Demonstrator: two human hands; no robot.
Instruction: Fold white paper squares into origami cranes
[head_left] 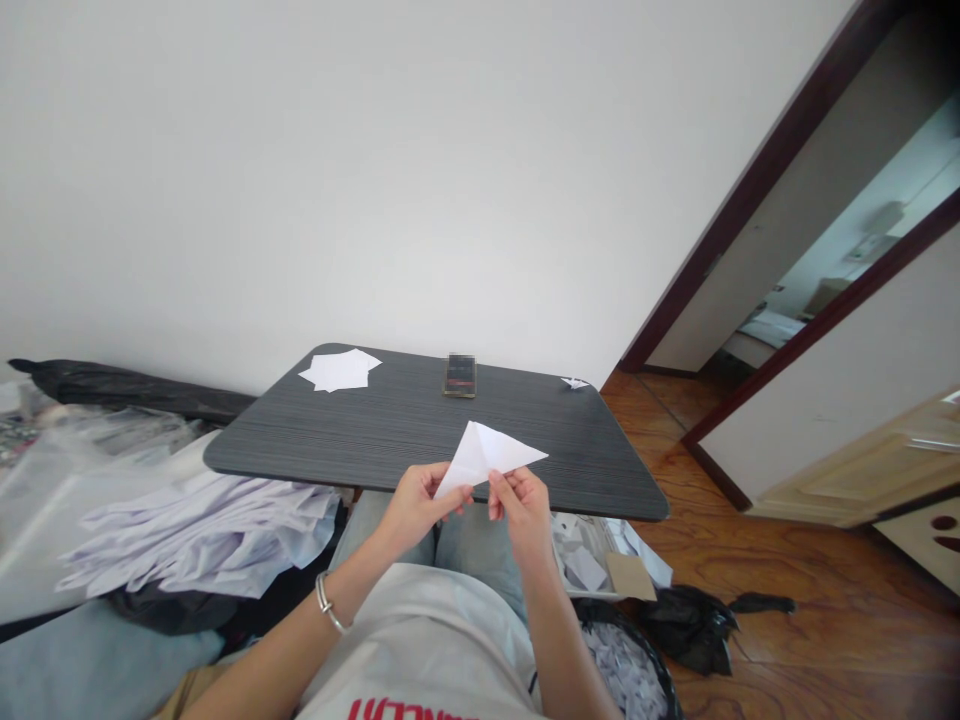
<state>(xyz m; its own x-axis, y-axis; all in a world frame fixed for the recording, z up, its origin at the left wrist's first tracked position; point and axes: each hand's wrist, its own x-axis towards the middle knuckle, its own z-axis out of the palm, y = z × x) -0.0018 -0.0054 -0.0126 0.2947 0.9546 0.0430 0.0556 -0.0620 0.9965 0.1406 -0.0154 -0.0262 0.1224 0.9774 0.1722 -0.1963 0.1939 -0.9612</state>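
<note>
A white sheet of paper (487, 452), folded into a triangle, is held up over the near edge of the dark table. My left hand (426, 500) pinches its lower left corner between thumb and fingers. At the bottom edge, just right of the middle, my right hand (522, 498) grips the same paper with thumb and fingertips. The paper's peak points away from me and one sharp corner points right. A crease runs down from the peak.
On the dark table (360, 430) lie loose white sheets (341, 370), a phone (460, 375) and a small folded paper piece (575, 383). A pile of white cloth or paper (202, 530) sits left. Right of my legs are a paper-filled tray (622, 575) and a black-lined bin (626, 665).
</note>
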